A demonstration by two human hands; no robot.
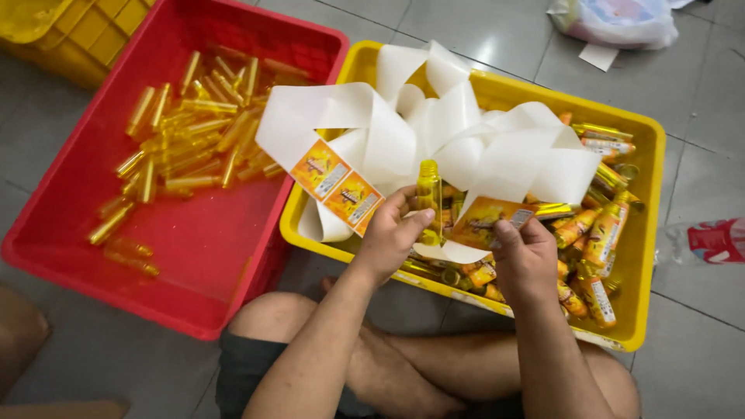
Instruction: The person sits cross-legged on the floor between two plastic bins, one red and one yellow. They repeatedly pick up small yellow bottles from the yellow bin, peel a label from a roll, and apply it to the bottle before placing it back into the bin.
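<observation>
Yellow vial (428,200) stands upright in the left hand (388,237), fingers clamped around it, above the yellow crate (649,256). The right hand (524,256) pinches an orange label (490,219), its fingers closed on it just beside the vial. White backing strip (434,132) loops over labelled vials (594,240); the red crate (194,240) holds bare vials (194,132).

- A red crate (70,225) stands on the grey tiled floor (481,31), holding a loose heap of unlabelled amber bottles (194,132).
- A yellow slatted crate (85,35) sits at the top left corner, just beside the red one.
- A white plastic bag (621,23) lies at the top right, with a scrap of white paper (599,56) near it.
- A clear plastic bottle with a red wrapper (710,242) lies at the right edge.
</observation>
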